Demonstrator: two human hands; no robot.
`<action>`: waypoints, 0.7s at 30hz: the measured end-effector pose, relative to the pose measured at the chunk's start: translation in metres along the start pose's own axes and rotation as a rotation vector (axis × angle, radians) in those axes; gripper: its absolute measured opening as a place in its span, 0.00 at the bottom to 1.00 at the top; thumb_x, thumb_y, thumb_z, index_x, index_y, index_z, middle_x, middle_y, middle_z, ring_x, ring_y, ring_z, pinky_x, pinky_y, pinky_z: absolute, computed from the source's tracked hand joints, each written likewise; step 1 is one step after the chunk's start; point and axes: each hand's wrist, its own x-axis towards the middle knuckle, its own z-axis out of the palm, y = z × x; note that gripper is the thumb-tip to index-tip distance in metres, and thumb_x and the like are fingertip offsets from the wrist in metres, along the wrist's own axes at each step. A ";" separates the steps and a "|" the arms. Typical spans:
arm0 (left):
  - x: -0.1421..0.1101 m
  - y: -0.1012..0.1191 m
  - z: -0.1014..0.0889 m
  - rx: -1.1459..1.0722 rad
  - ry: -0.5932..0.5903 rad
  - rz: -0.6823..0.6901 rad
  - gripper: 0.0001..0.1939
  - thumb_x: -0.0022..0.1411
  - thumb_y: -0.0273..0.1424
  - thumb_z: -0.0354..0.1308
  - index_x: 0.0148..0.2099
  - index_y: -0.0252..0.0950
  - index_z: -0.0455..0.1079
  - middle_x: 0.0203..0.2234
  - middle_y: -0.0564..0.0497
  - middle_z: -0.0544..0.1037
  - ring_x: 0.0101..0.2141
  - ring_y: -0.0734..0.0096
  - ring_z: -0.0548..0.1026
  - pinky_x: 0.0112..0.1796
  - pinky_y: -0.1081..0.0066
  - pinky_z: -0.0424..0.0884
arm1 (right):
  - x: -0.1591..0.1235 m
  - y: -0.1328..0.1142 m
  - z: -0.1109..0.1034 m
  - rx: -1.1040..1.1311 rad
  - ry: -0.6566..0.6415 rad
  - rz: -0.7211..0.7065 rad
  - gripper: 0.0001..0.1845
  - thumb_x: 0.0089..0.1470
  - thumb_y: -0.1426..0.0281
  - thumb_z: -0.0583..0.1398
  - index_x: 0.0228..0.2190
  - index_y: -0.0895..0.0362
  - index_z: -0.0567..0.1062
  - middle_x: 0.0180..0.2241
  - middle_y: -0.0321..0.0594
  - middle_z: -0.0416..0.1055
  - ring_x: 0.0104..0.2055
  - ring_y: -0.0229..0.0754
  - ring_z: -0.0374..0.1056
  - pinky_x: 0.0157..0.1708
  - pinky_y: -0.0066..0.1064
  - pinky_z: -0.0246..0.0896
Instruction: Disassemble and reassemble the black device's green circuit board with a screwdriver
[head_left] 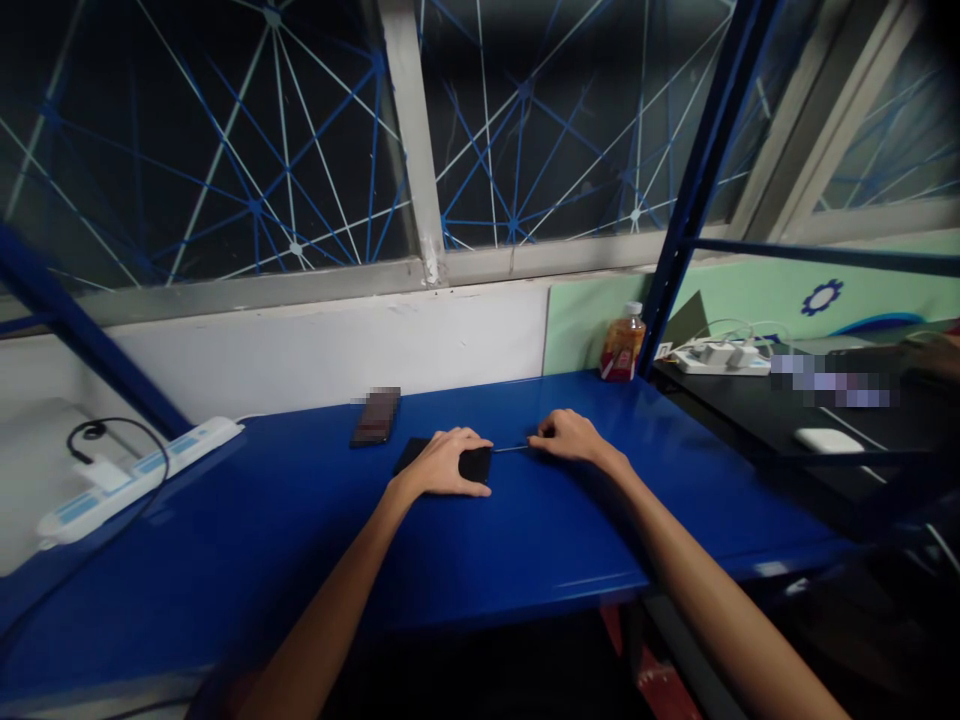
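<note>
A flat black rectangular object (475, 466) lies on the blue table; its exact kind I cannot make out. My left hand (444, 462) grips it from above, thumb on the near edge and fingers across the far side, covering much of it. To its right, the closed fingers of my right hand (568, 436) pinch a thin, light-coloured straight strip (511, 449). This strip runs left to the black object's right edge; whether it is a cable or a rod does not show. Behind my left hand lies a dark phone (369, 428), partly blurred out.
A white power strip (139, 485) with a plugged-in black cable lies on the left. At the back right stands a bottle of amber drink (622, 345) beside a blue metal post (679, 220). A neighbouring black table (750, 420) bears another power strip (724, 360) and a white case (829, 441).
</note>
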 end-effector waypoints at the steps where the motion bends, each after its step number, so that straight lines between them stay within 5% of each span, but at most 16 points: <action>1: 0.000 0.000 0.000 -0.008 0.000 -0.002 0.37 0.47 0.53 0.61 0.58 0.47 0.62 0.52 0.47 0.67 0.51 0.51 0.65 0.50 0.54 0.59 | 0.000 0.000 0.000 0.001 -0.001 0.002 0.19 0.50 0.57 0.57 0.18 0.56 0.76 0.21 0.39 0.72 0.26 0.40 0.67 0.22 0.28 0.47; 21: 0.001 -0.003 0.002 -0.045 0.035 0.013 0.39 0.45 0.53 0.64 0.58 0.45 0.64 0.53 0.46 0.69 0.51 0.50 0.67 0.51 0.54 0.61 | 0.001 0.005 0.001 0.057 -0.008 -0.011 0.20 0.50 0.56 0.57 0.17 0.56 0.74 0.19 0.39 0.71 0.23 0.38 0.66 0.22 0.27 0.49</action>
